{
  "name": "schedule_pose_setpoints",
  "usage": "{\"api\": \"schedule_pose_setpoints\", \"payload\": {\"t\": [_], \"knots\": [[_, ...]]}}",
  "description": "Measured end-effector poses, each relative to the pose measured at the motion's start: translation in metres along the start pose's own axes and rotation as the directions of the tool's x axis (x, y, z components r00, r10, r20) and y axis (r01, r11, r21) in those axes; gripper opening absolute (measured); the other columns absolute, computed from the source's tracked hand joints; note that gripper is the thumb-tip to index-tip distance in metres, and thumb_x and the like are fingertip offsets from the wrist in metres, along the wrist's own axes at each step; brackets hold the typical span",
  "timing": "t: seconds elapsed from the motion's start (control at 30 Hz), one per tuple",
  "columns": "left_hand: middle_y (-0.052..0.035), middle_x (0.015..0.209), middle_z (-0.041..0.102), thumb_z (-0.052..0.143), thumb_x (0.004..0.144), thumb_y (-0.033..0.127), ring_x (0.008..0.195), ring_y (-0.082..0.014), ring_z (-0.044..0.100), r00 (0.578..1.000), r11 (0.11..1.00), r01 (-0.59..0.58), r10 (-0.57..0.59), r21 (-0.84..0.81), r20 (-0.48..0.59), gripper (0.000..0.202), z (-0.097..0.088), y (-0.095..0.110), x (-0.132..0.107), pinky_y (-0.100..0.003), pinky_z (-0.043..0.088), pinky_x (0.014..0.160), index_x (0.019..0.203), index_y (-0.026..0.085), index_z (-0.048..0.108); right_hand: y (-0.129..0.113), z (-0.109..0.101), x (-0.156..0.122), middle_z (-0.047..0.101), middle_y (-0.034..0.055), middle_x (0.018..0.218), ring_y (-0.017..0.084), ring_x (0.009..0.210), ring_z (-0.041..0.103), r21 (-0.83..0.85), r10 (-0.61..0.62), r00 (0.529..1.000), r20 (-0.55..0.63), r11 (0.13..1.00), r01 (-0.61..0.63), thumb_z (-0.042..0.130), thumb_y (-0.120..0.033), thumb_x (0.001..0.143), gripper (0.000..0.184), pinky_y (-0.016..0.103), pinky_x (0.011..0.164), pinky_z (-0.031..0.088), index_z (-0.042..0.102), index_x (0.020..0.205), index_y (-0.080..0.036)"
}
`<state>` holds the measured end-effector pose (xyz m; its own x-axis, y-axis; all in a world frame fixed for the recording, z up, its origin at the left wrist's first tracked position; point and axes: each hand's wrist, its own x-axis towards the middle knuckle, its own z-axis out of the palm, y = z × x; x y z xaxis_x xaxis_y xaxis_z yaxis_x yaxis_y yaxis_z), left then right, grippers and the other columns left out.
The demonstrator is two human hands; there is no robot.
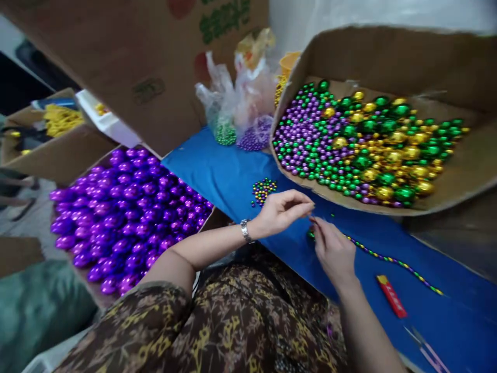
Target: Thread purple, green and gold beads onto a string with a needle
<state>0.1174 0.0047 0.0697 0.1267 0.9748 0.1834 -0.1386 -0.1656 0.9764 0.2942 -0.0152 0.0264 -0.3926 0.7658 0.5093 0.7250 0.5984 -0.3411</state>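
Centrally, the left hand (280, 211) is seen with its grip pinched nearly closed, thumb against fingertips, on something too small to be made out, just above the blue bench (233, 176). The right hand (333, 249) lies just beside it, fingertips almost touching those of the left, its grip closed on the near end of a beaded strand (392, 260); whether a loose bead is also held cannot be told. The strand, in purple, green and gold, is stretched away from the right hand toward the right across the blue surface. A watch (245, 231) is worn on the left wrist. Just beyond the left hand a small heap of loose beads (264, 190) is laid on the bench. Near the strand's far end a red lighter (391, 296) rests on the blue cover, and a pair of scissors (427, 349) is partly seen at the lower right edge. Above the hands a cardboard tray (473, 171) is tilted toward the viewer, filled with mixed beads (365, 145) in purple, green and gold, small and large together. To the left a second box of large purple beads (128, 212) is noted beside the bench. At the far end, clear plastic bags (240, 111) holding green and purple beads are stacked. Patterned cloth (240, 321) covers the lap below.
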Motion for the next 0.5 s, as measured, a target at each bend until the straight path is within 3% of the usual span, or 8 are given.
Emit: {"api": "schedule_pose_setpoints", "payload": {"t": [0.1,0.13,0.2,0.27,0.33,0.4,0.5], "knots": [[-0.0074,0.091,0.071,0.061,0.086,0.036,0.079,-0.0141,0.066,1.0,0.988,-0.008,0.006,0.156,0.014,0.024,-0.034,0.001,-0.028,-0.026,0.053,0.072,0.096,0.015,0.067,0.001,0.005,-0.003,0.073,0.0062,0.084,0.015,0.07,0.068,0.029,-0.09,0.995,0.029,0.996,0.089,0.048,-0.025,0.097,0.022,0.024,0.068,0.051,0.065,0.107,-0.016],[-0.0077,0.095,0.071,0.061,0.086,0.036,0.083,-0.015,0.066,1.0,0.966,0.007,0.001,0.258,-0.03,0.024,-0.054,-0.001,-0.04,-0.027,0.053,0.074,0.099,0.016,0.067,0.001,0.005,-0.005,0.073,0.0064,0.084,0.016,0.069,0.069,0.038,-0.094,0.995,0.031,0.995,0.092,0.048,-0.025,0.097,0.022,0.024,0.068,0.05,0.066,0.106,-0.016],[-0.0072,0.096,0.07,0.057,0.088,0.036,0.086,-0.0163,0.065,0.969,0.852,0.129,0.0,0.507,-0.247,0.024,-0.107,-0.008,-0.068,-0.029,0.052,0.079,0.1,0.017,0.066,0.002,0.004,-0.008,0.074,0.0074,0.087,0.016,0.07,0.069,0.066,-0.052,0.998,0.03,0.997,0.05,0.047,-0.026,0.097,0.024,0.024,0.068,0.051,0.066,0.105,-0.015],[-0.0099,0.099,0.068,0.046,0.093,0.034,0.089,-0.018,0.064,0.839,0.616,0.425,0.007,0.663,-0.544,0.028,-0.166,-0.018,-0.094,-0.031,0.05,0.082,0.105,0.014,0.063,0.001,0.003,-0.009,0.074,0.0077,0.088,0.016,0.068,0.069,0.091,0.033,0.999,0.035,0.995,-0.036,0.046,-0.028,0.097,0.026,0.024,0.067,0.051,0.067,0.104,-0.015],[-0.0139,0.112,0.063,0.037,0.095,0.026,0.104,-0.0209,0.06,0.693,0.236,0.713,-0.094,0.661,-0.714,0.033,-0.22,-0.029,-0.115,-0.034,0.046,0.092,0.117,0.012,0.057,-0.002,0.002,-0.009,0.074,0.0075,0.085,0.016,0.063,0.068,0.104,0.113,0.992,0.052,0.988,-0.118,0.045,-0.032,0.097,0.03,0.025,0.064,0.05,0.068,0.104,-0.015],[-0.0189,0.116,0.06,0.048,0.088,0.023,0.113,-0.0284,0.055,0.627,0.121,0.779,-0.149,0.615,-0.764,0.034,-0.258,-0.041,-0.127,-0.041,0.04,0.099,0.118,0.008,0.057,-0.006,0.002,-0.007,0.074,0.0075,0.082,0.016,0.058,0.066,0.107,0.168,0.982,0.083,0.978,-0.176,0.042,-0.038,0.097,0.036,0.025,0.059,0.049,0.069,0.104,-0.015],[-0.0205,0.118,0.057,0.061,0.08,0.028,0.117,-0.0343,0.052,0.579,0.073,0.812,-0.226,0.58,-0.783,0.04,-0.286,-0.058,-0.13,-0.046,0.037,0.101,0.115,0.008,0.059,-0.01,0.002,-0.005,0.074,0.0071,0.08,0.016,0.05,0.062,0.083,0.208,0.968,0.14,0.972,-0.221,0.039,-0.046,0.096,0.044,0.025,0.049,0.044,0.069,0.105,-0.016]]}}
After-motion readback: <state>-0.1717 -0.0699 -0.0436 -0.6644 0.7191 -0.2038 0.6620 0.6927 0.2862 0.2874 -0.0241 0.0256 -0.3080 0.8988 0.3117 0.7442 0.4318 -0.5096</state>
